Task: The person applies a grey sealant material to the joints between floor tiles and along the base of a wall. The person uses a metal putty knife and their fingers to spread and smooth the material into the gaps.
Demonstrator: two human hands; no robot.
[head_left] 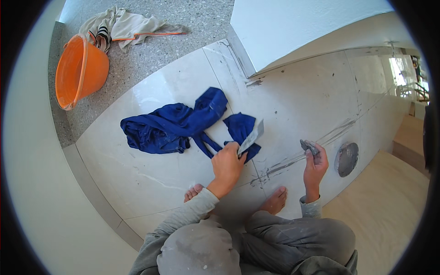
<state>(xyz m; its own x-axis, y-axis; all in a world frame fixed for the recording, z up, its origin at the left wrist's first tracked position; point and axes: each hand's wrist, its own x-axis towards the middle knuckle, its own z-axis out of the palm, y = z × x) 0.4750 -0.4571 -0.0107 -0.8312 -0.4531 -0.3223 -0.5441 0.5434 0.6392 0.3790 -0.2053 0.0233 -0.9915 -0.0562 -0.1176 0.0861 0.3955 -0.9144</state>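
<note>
Closed fingers of my left hand (228,166) hold a putty knife (253,136), its pale flat blade pointing up and to the right. Beneath the blade lies a small piece of dark blue cloth (239,126) on the tiles. My right hand (316,166) pinches a small dark grey lump (308,147), perhaps grout paste, above the floor. Dark smears (293,161) run along a tile joint between the two hands. Right of my right hand sits a round shallow container (347,160) of grey paste.
A larger bundled blue garment (167,126) lies left of the knife. An orange bucket (94,68) and a pale crumpled garment (133,30) rest on speckled grey stone. A white wall corner (250,68) stands ahead; a wooden board (380,192) lies at right. My bare feet are on the tiles.
</note>
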